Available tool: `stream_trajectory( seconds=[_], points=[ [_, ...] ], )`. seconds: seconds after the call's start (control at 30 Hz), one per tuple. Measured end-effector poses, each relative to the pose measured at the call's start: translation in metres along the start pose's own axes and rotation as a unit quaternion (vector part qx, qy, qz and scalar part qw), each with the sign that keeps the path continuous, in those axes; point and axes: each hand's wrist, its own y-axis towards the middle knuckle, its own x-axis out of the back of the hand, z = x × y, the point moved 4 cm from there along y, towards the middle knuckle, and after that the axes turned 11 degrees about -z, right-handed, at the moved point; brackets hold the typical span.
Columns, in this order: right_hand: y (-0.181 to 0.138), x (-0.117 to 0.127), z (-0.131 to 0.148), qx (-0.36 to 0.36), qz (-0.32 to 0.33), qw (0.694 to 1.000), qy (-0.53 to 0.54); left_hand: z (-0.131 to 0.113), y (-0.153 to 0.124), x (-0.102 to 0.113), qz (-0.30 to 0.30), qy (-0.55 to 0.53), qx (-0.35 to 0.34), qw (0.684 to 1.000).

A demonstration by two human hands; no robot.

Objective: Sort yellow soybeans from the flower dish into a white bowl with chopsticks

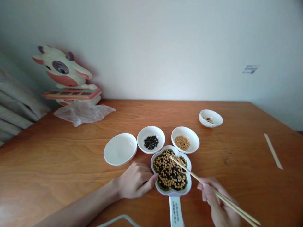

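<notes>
Your right grip (219, 199) is closed around the chopsticks (187, 169), whose tips reach in over the pale beans (165, 182) in the lobed pan (189, 182), while your left grip (136, 181) lies beside that pan with its thumb at the rim, and I can't tell whether its hidden fingers hold anything. A hard pinch could shoot a round bean over the low wall, and a sideways push could slide the pan into the two bowls (193, 142) just beyond it. The chopsticks' long axis runs diagonally, tips pointing away and leftward, while the pan's handle (175, 208) points toward you
</notes>
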Motion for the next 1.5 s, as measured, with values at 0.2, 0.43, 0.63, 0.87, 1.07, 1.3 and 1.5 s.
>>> stream_trajectory(
  seconds=[0.2,0.43,0.63,0.87,1.07,1.3,1.5],
  points=[
    [-0.004,-0.006,0.005,0.02,0.038,0.999,0.032,-0.001,0.002,0.001,-0.006,-0.014,-0.007,1.0],
    [-0.004,-0.007,0.008,-0.013,0.039,0.996,0.075,0.0,0.002,0.003,-0.003,-0.012,-0.009,1.0],
    [-0.003,-0.005,0.005,-0.025,0.041,0.993,0.104,-0.002,0.001,0.002,-0.005,-0.007,-0.009,1.0],
    [-0.004,-0.006,0.01,-0.033,0.004,0.993,0.113,-0.003,0.0,0.003,0.002,-0.015,-0.005,1.0],
    [-0.001,-0.005,0.006,-0.014,0.025,0.989,0.143,-0.002,-0.001,0.003,0.009,-0.015,-0.002,1.0],
    [0.0,-0.003,0.002,0.0,0.049,0.992,0.113,0.0,-0.002,0.002,0.015,-0.02,0.006,1.0],
    [-0.005,-0.009,0.013,-0.009,0.028,0.994,0.108,-0.002,0.0,0.005,0.005,-0.018,0.0,1.0]
  ],
)
